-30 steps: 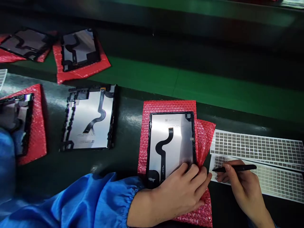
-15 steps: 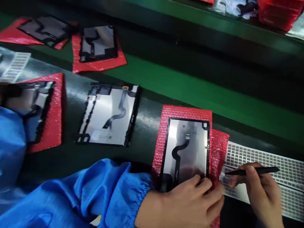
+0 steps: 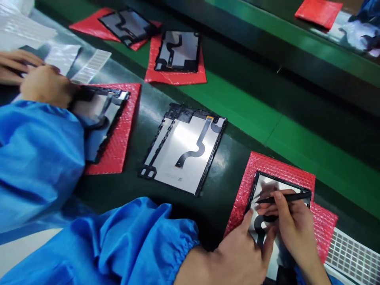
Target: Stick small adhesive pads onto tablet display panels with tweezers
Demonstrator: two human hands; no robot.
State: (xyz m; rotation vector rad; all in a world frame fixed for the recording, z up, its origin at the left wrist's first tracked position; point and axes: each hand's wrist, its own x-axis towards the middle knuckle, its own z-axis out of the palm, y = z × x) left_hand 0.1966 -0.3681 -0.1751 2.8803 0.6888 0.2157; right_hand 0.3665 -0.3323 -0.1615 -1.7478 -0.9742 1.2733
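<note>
A tablet screen panel point(image 3: 271, 246), silver-backed with a black frame and a dark curved ribbon cable, lies on a red bubble-wrap bag point(image 3: 242, 198) at the lower right. My left hand point(image 3: 237, 257) rests on the panel's left part, index finger and thumb apart, gripping nothing visible. My right hand point(image 3: 297, 221) is closed round slim black tweezers point(image 3: 292, 196) above the panel's upper part. The tweezers' pointed tip is near the panel's left edge; anything at the tip is too small to make out. Part of the panel is hidden under both hands.
Two overlapping screen panels point(image 3: 190, 150) lie mid-bench. A grid-patterned sticker sheet point(image 3: 353, 253) is at right. A co-worker's hand point(image 3: 44, 85) is over another panel point(image 3: 97, 122) at left. Two more panels point(image 3: 178, 51) on red bags lie on the green strip behind.
My right hand has moved left with the tweezers, from the sticker sheet to over the panel. My left hand has shifted onto the panel's left part. The view has swung left.
</note>
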